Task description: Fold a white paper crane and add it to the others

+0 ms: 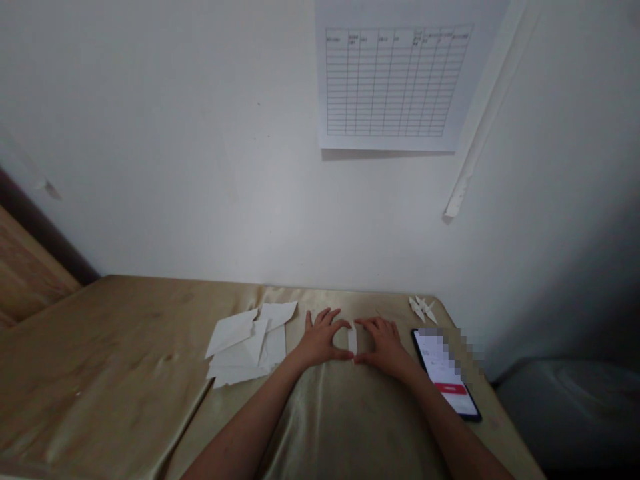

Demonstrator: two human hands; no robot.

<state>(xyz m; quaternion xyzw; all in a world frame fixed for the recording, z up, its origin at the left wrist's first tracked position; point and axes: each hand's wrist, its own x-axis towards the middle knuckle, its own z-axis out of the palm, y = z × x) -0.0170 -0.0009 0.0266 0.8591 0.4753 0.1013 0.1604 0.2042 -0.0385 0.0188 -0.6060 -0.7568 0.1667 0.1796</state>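
Head view: we see the left hand (pixel 319 343) and right hand (pixel 386 347) grasping a paper strip (pixel 353 340) by its 2 ends, probably to keep it steady.

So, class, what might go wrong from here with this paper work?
The small white paper at the fingertips of the left hand and right hand might crease or tear if pulled unevenly. The right forearm could bump the phone. The loose sheets might slide if the left forearm brushes them.
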